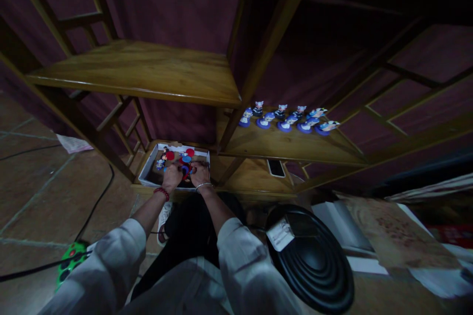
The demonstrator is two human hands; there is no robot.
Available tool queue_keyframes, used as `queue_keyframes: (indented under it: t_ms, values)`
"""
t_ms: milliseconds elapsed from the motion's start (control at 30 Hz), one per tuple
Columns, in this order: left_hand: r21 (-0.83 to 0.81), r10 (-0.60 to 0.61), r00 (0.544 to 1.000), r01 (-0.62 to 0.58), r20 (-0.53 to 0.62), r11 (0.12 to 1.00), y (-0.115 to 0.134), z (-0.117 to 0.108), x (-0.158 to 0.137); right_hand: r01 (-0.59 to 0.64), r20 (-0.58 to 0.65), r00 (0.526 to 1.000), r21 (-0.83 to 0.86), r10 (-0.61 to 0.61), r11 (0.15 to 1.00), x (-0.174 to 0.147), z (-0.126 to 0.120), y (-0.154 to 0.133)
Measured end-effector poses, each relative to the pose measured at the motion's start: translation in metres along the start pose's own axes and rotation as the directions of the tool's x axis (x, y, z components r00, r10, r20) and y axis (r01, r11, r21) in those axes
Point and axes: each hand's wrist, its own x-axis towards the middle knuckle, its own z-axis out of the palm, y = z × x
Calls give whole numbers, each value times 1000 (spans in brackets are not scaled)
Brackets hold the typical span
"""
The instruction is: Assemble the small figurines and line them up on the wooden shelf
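Note:
A shallow white cardboard box stands on the low wooden shelf, with small toy figurines on red and blue round bases inside. My left hand, with a red bead bracelet, reaches into it, fingers curled on a figurine with a blue base. Close beside it, my right hand, wearing a silver bracelet, is closed at a small figurine mostly hidden by its fingers. A red base and a blue-and-white figurine lie farther back and left in the box.
Several figurines on purple bases stand in rows on the shelf to the right. A phone lies below them. Shelf posts and an upper board frame the space. A black ridged stool stands right; cables cross the floor.

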Motion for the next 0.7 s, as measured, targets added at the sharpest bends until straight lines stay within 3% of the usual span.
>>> queue_keyframes:
  t_ms: [167,500,700]
  values:
    - [-34,30,999,-30,14,999,1,-1,-2,13,-8,1000,12,-13,1000,-2,-1,0]
    - [-84,-32,999,33,24,996,3,-3,-3,-39,31,999,-4,39,999,-4,-6,-4]
    - [-78,-58,998,58,11,995,1,-1,-2,-61,124,990,-69,69,996,-4,-5,-5]
